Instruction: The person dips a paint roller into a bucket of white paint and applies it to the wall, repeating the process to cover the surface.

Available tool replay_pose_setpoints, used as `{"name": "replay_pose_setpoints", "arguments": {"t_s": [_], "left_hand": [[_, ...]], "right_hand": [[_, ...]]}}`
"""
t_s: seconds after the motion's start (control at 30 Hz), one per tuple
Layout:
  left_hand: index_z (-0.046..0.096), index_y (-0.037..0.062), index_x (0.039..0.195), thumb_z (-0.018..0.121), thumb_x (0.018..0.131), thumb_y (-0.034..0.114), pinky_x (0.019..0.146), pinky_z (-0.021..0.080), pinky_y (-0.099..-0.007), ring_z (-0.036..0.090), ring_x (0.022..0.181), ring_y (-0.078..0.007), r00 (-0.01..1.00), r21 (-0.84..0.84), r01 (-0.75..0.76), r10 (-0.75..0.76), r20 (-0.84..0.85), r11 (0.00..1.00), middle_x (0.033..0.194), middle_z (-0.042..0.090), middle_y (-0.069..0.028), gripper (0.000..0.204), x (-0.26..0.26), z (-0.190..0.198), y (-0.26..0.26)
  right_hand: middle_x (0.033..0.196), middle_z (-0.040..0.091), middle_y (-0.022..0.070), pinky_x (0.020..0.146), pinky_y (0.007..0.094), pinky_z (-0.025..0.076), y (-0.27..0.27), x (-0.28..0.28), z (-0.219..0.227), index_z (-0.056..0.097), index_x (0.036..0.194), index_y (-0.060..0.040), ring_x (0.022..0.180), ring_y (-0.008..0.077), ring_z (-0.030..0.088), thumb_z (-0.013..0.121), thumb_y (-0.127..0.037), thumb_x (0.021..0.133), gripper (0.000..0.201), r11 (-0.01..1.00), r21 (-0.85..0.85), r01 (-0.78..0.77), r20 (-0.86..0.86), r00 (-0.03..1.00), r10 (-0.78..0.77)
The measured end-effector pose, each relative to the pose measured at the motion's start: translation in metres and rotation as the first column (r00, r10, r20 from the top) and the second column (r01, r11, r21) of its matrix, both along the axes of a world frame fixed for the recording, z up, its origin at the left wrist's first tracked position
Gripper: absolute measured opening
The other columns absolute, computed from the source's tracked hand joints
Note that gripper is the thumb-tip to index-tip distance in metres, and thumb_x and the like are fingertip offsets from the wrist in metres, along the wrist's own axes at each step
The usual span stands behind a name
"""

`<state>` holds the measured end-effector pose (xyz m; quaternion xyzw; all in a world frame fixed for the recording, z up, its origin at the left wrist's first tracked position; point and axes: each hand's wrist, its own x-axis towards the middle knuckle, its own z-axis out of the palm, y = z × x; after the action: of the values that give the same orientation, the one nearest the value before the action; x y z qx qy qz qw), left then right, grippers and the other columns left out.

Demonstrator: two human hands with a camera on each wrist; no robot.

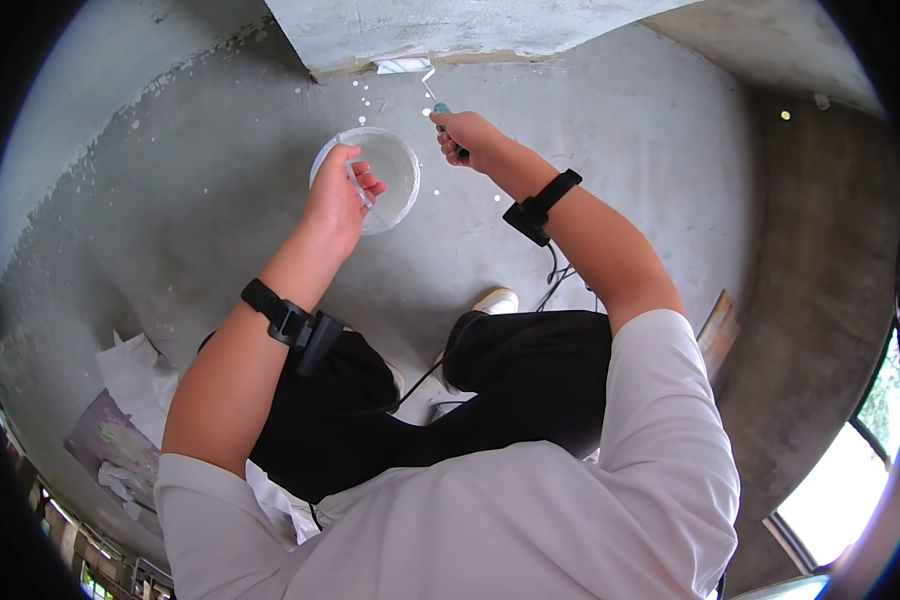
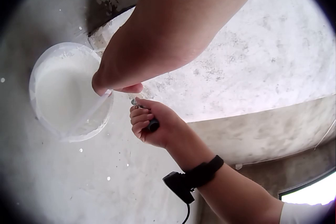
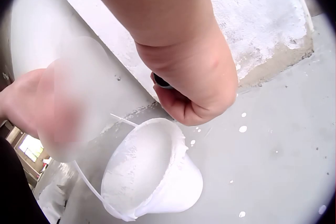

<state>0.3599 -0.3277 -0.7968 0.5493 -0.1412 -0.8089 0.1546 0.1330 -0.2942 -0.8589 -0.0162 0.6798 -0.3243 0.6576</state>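
My right hand (image 1: 466, 140) grips the handle of a paint roller (image 1: 403, 66), whose dark handle end shows below the fist in the left wrist view. The roller's white sleeve lies along the bottom edge of the partly painted wall (image 1: 450, 30). In my left hand (image 1: 336, 203) is the thin handle (image 3: 88, 183) of a white plastic bucket (image 3: 181, 187), with fingers curled round it. White paint coats the bucket's inside and rim. In the right wrist view the bucket leans on the tilted picture, and the left hand is partly blurred.
White paint drops spot the grey floor (image 1: 530, 240) around the bucket. Black cables (image 1: 553, 285) run near my shoes (image 1: 497, 300). Pale sheets (image 1: 138, 375) and a stained board (image 1: 110, 440) lie at left. A brown wall (image 1: 800, 250) with a window stands at right.
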Motion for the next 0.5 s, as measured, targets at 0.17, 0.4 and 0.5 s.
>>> {"name": "replay_pose_setpoints", "arguments": {"t_s": [0.17,0.4,0.5], "left_hand": [[0.052,0.0077,0.095,0.063,0.082,0.032,0.077,0.045,-0.0316,0.057,0.077,-0.0192,0.999,0.024,-0.051,0.051,0.008,0.998,0.086,0.051,-0.0041,0.03,-0.001,0.001,-0.001],[0.05,0.007,0.096,0.062,0.084,0.034,0.08,0.044,-0.0311,0.057,0.085,-0.0215,0.998,-0.046,-0.043,0.045,0.042,0.998,0.091,0.05,-0.0045,0.032,-0.007,0.01,0.002],[0.05,0.0076,0.095,0.062,0.084,0.034,0.08,0.044,-0.0313,0.057,0.084,-0.0214,0.998,-0.062,-0.055,0.057,0.028,0.997,0.091,0.05,-0.0044,0.031,-0.007,0.005,0.003]], "right_hand": [[0.062,0.038,-0.007,0.046,0.0194,0.027,0.016,-0.023,0.048,0.045,0.078,-0.013,0.05,0.0029,0.033,0.056,-0.028,0.097,0.027,0.999,-0.049,-0.011,0.04,0.999,0.013],[0.061,0.035,-0.0072,0.045,0.0193,0.025,0.025,-0.034,0.07,0.044,0.08,-0.0123,0.049,0.0026,0.03,0.054,-0.027,0.099,0.026,0.996,-0.068,0.051,0.134,0.99,-0.041],[0.061,0.035,-0.0071,0.045,0.0191,0.025,0.02,-0.026,0.058,0.044,0.08,-0.0116,0.049,0.0028,0.03,0.053,-0.026,0.099,0.026,0.996,-0.043,0.075,0.154,0.986,-0.068]]}}
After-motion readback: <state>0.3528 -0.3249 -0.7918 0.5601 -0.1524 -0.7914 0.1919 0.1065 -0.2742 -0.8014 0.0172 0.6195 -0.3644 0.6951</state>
